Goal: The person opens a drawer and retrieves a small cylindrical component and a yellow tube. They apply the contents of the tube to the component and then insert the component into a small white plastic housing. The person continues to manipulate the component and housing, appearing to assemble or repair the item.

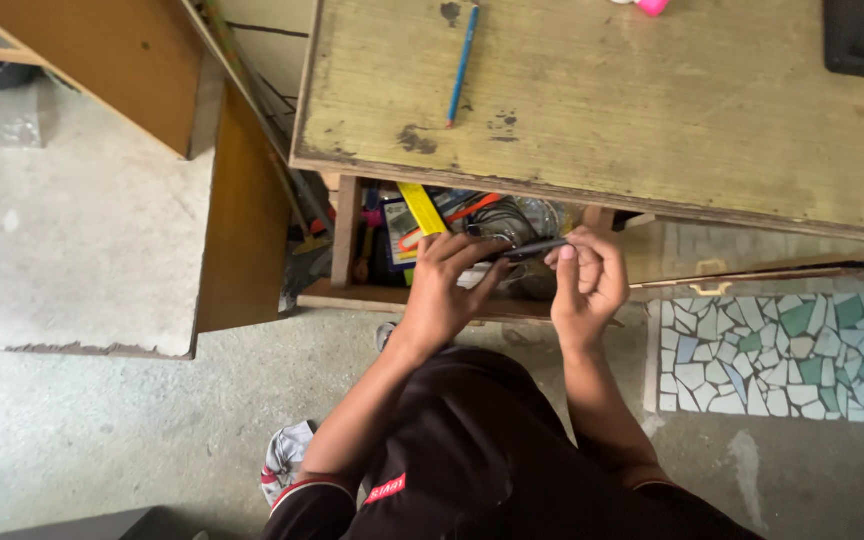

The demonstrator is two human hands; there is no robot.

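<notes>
A slim dark tool [532,248] lies nearly level, its long axis running from 9 to 3 o'clock with the right end tipped slightly up, over the open drawer [372,296]. The left hand [447,290] pinches its left end; the right hand [584,280] grips its right end. Yellow ruler [420,208] sits at 10 o'clock. A blue pencil [462,62] rests on the tabletop [652,110] at 12 o'clock.
</notes>
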